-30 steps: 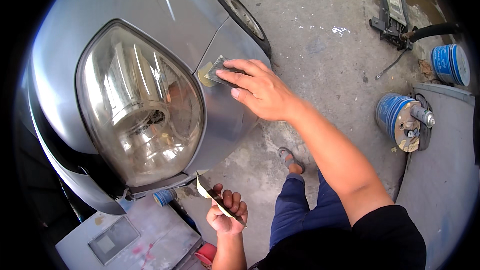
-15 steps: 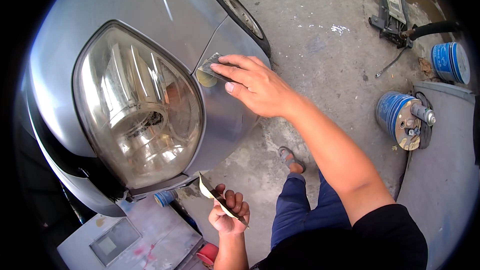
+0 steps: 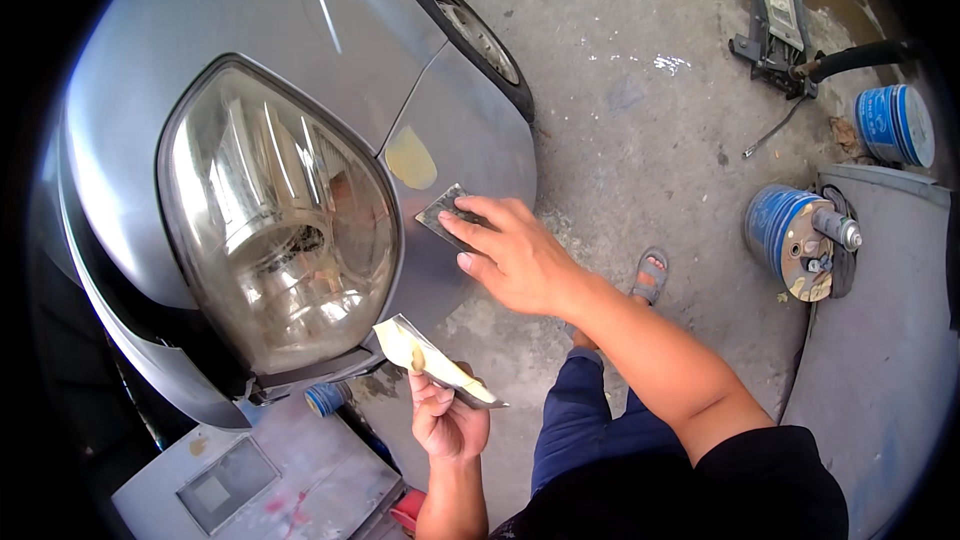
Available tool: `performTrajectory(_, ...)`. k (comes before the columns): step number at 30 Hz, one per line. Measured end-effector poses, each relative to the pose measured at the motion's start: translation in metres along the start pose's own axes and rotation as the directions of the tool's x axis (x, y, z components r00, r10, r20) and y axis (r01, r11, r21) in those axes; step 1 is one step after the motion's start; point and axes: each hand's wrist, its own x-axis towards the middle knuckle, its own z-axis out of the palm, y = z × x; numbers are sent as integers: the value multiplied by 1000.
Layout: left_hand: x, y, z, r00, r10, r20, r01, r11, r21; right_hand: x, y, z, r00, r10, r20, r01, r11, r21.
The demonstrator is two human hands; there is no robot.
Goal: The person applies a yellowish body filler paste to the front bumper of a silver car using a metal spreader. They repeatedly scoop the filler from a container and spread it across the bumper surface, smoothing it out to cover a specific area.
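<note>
Partly under right fingers (image 3: 484, 208): scraper (image 3: 436, 208)

grey concrete floor (image 3: 600, 155) under a metal jack (image 3: 779, 25), blue buckets (image 3: 773, 225), white specks (image 3: 668, 65) and a sandalled foot (image 3: 652, 276)

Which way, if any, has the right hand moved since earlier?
Yes. The right hand and its dark spreader have moved down the view, from the yellowish patch to below it.

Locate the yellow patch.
In the head view, the yellow patch is slightly left of centre on the car, just right of the headlight and above the scraper in the right hand.
</note>
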Motion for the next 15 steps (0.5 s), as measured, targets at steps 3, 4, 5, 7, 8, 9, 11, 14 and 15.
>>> performTrajectory(3,5,0,19,998,49,-49,-48,999,16,-21,-20,-29,995,-92,-45,98,977,189)
performTrajectory(4,6,1,22,997,57,-46,-56,998,31,-30,-28,-39,991,-132,-11,123,892,435)
performTrajectory(5,6,2,24,997,68,-47,-68,998,1,-39,-30,-43,975,-210,74,104,725,681)
performTrajectory(7,6,2,34,995,82,-48,-85,995,-61,-53,-26,-45,885,-412,215,94,612,785)
performTrajectory(8,5,4,42,995,99,-22,-100,993,-58,-56,-13,-44,897,-370,244,135,752,645)
performTrajectory(9,2,8,38,992,126,-5,-126,991,-45,-55,1,-46,912,-298,283,137,870,474)
performTrajectory(11,-2,9,46,983,177,-56,-179,983,-31,-42,16,-45,950,-216,224,168,962,215)
performTrajectory(14,-5,8,36,987,143,-79,-146,988,-41,3,14,-42,988,-150,-41,149,988,-33)
performTrajectory(15,-7,7,32,990,126,-67,-129,991,-43,20,16,-38,980,-189,-69,185,981,-57)
